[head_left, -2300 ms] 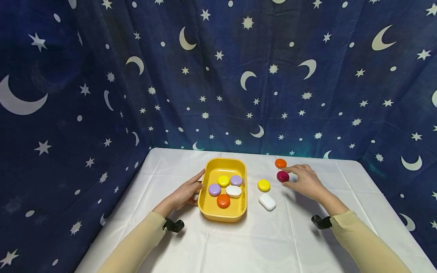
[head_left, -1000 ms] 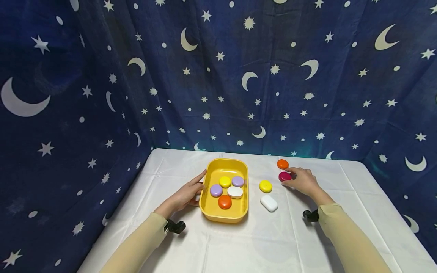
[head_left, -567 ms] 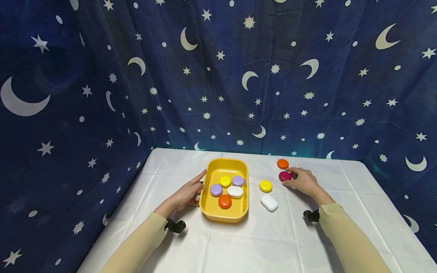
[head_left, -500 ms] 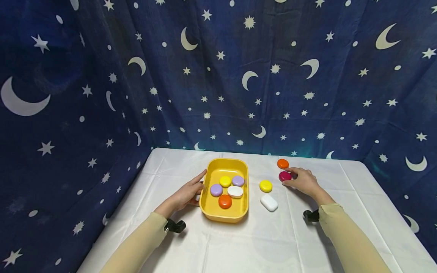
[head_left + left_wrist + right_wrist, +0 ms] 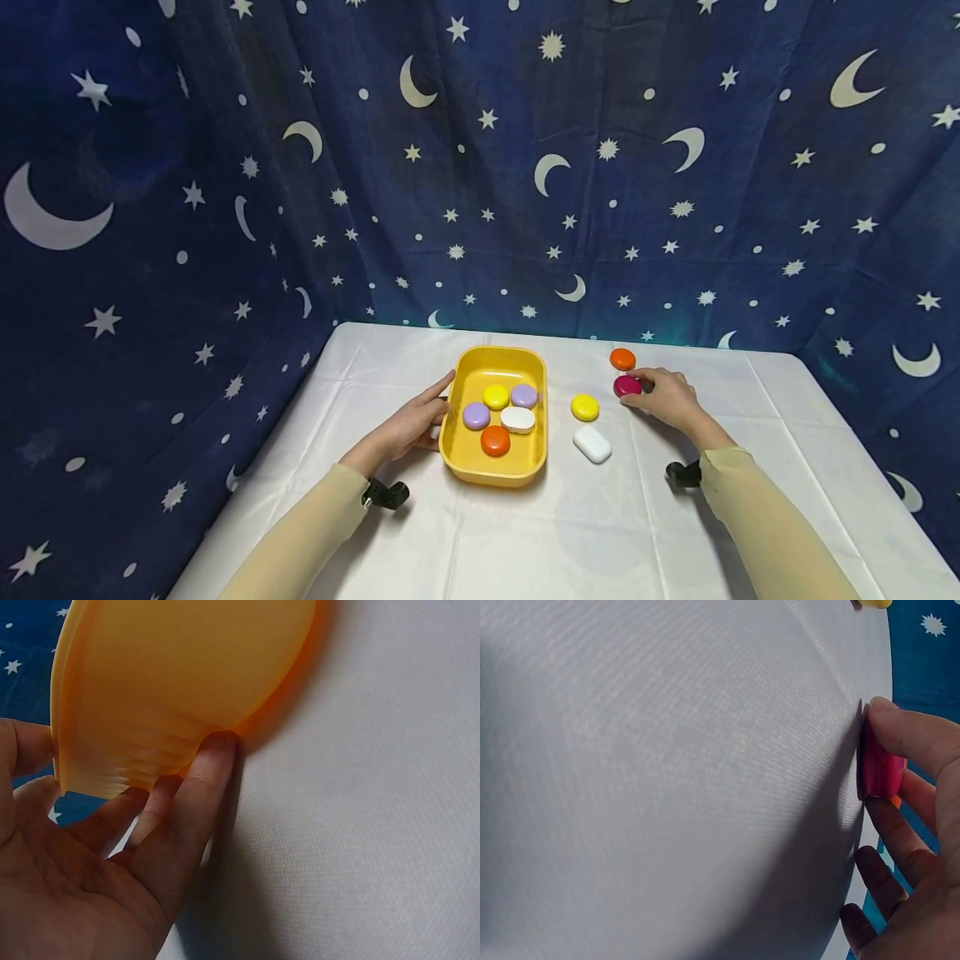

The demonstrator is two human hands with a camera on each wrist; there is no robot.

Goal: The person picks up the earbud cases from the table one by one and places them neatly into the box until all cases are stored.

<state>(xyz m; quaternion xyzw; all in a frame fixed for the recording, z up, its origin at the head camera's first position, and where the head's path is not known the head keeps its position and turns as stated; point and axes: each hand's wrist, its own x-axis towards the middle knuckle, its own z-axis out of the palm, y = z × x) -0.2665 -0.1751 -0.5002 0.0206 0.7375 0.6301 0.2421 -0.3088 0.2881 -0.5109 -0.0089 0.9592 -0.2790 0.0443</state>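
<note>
At the far right part of the table, my right hand (image 5: 667,398) pinches a crimson rounded disc (image 5: 627,387) between thumb and fingers. In the right wrist view this disc (image 5: 881,761) sits at the white cloth, the other fingers loosely bent below it. An orange disc (image 5: 622,359) lies just behind it. My left hand (image 5: 408,427) rests against the left side of a yellow tray (image 5: 491,477), and in the left wrist view its fingertips touch the tray's outer wall (image 5: 180,667). Inside are a yellow disc (image 5: 496,397), two lilac discs (image 5: 476,416), a white oval piece (image 5: 517,419) and a red-orange disc (image 5: 495,441).
Between the tray and my right hand lie a yellow disc (image 5: 585,407) and a white rounded block (image 5: 592,444). A white cloth (image 5: 555,542) covers the table. Dark blue star-and-moon curtains (image 5: 510,167) hang along its back and left.
Over the last two seconds the right forearm has shifted slightly left, while the hand stays at the crimson disc. The left hand and the tray keep their places; the view drifts a little.
</note>
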